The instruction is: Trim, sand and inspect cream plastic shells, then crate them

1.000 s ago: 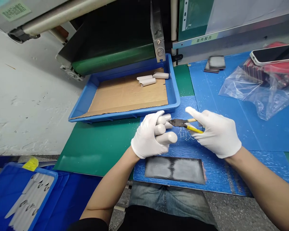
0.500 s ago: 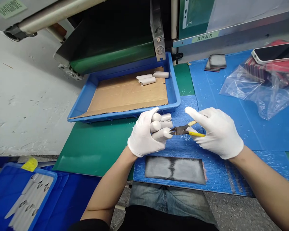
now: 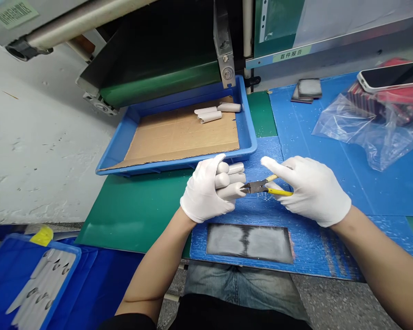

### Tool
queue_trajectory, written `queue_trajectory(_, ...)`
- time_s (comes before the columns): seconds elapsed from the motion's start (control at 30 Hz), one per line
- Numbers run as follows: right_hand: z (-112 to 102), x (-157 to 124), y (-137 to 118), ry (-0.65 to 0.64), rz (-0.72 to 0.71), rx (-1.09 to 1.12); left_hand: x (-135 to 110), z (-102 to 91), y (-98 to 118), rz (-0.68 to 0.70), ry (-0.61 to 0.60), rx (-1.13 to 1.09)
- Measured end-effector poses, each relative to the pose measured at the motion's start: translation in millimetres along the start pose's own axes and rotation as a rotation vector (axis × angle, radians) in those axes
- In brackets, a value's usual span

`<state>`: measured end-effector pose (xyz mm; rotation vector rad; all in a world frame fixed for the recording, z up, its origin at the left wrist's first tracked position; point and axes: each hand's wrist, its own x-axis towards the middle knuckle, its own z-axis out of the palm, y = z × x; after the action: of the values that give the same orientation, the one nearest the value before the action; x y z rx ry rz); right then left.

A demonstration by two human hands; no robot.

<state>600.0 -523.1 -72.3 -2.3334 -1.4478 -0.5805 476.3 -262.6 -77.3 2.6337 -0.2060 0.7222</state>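
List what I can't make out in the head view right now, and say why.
All in the head view:
White tubes in the left hand: exact count unclear, as gloved fingers cover parts of them.
Pliers: handle ends hidden by the right hand; grip on a tube too small to confirm.
Phone: cut off by the right edge.
Lower-left blue bin: cut off by the picture edge.
Upper-left label: print blurred.

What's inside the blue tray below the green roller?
The blue tray holds a cardboard sheet, with several whitish parts near its right end. The sheet hides the floor beneath; the green roller covers some back rim.
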Motion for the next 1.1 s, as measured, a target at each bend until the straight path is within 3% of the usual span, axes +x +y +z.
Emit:
queue_trajectory(0.47,-5,-5,-12,-0.027,0.123,0.025,0,2.3,1,-0.023,0.023,0.022)
queue_trajectory(0.53,-3,-3,-12,0.010,0.213,0.119,1,3.4,4,-0.032,0.037,0.025)
queue_trajectory(0.63,2,1,-3,0.067,0.468,0.243,1,3.6,7,-0.034,0.033,-0.018)
queue_trajectory(0.77,11,5,31,-0.106,0.772,0.127,1,1.1,9,-0.079,0.021,-0.131)
queue_trajectory(0.83,17,5,49,-0.248,0.869,0.043,1,-0.1,10,-0.141,-0.014,-0.271)
queue_trajectory(0.93,24,3,64,-0.420,0.936,-0.067,1,-0.1,11,-0.282,-0.091,-0.697)
queue_trajectory(1.1,29,0,64,-0.469,0.938,-0.201,2,0.6,13,-0.417,-0.112,-1.248)
